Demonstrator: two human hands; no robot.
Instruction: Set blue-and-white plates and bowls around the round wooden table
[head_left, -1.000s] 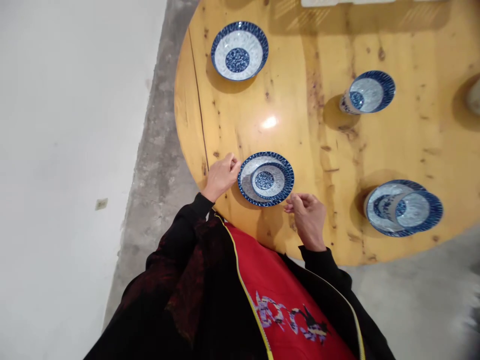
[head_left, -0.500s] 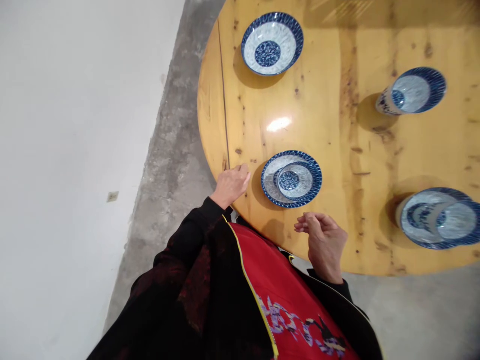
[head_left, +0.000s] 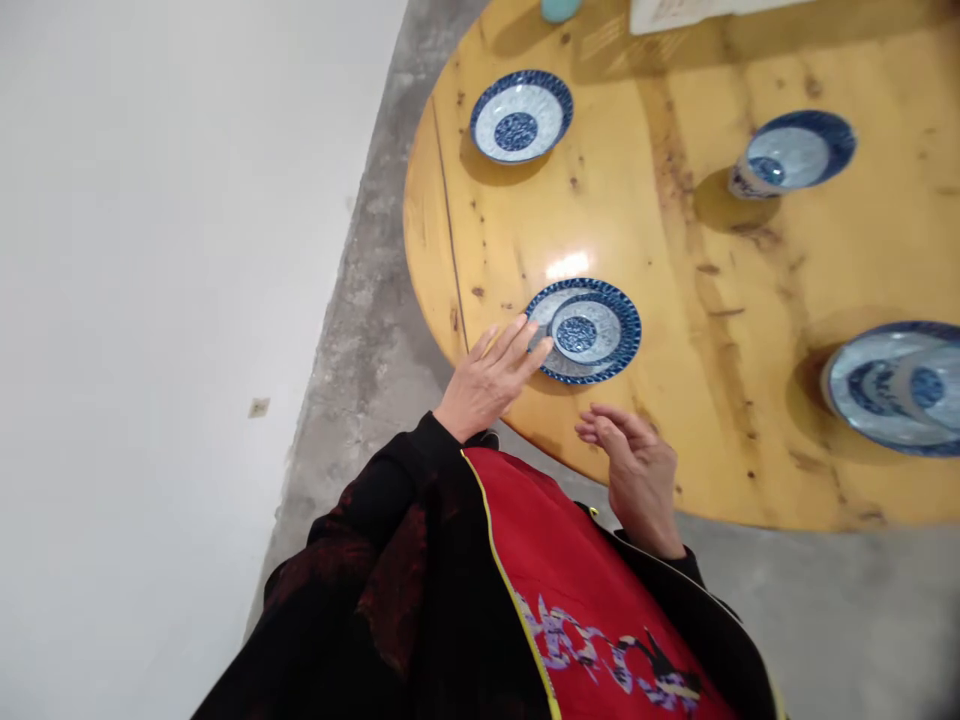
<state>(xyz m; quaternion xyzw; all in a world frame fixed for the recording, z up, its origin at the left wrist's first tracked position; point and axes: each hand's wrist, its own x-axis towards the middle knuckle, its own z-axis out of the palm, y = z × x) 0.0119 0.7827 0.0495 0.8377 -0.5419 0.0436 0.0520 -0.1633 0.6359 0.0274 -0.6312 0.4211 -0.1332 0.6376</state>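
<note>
A blue-and-white plate (head_left: pixel 628 340) lies near the table's front edge, with a smaller matching bowl (head_left: pixel 577 333) standing in it. My left hand (head_left: pixel 487 380) is over the plate's left side, fingers stretched and spread, the fingertips close to the bowl's left rim. Whether they touch the bowl or plate I cannot tell. My right hand (head_left: pixel 637 470) hovers by the table edge, just below and right of the plate. Its fingers are loosely bent, a little apart from the thumb, and nothing shows in them.
On the round wooden table (head_left: pixel 525 230) a shallow patterned bowl (head_left: pixel 517 132) sits at the back left. A tall patterned bowl (head_left: pixel 795 155) stands at the right, and a plate (head_left: pixel 844 385) with a bowl nearer the front. A white object (head_left: pixel 690 12) and a teal object (head_left: pixel 560 8) are at the far edge.
My left hand has moved right from the table edge to the plate, and its fingers have spread. My right hand stays near the same spot. The view has shifted, showing more of the far side.
</note>
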